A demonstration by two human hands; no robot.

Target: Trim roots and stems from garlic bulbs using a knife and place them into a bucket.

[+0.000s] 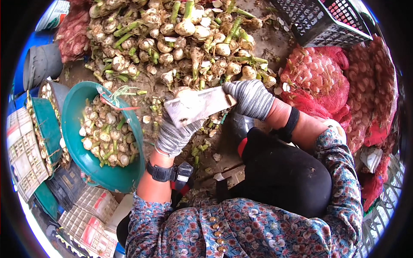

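My right hand (251, 96), in a grey knitted glove, grips a broad cleaver (209, 101) by its handle end. The wide pale blade has a hole near its far corner and lies across the front of my left hand (177, 137). That hand wears a matching glove; its fingers are mostly behind the blade. A pale garlic bulb (184, 91) shows at the blade's upper edge, held in my left hand, most of it hidden. Beyond both hands lies a large heap of garlic bulbs (164, 48) with cut green stems and soil on them.
A teal plastic tub (69, 129) of trimmed bulbs (109, 138) stands tilted at left. Cut stems (200, 150) litter the floor. Red mesh sacks (317, 77) and a black crate (322, 25) are at right. A grey bucket (43, 66) and pale crates (93, 206) line the left.
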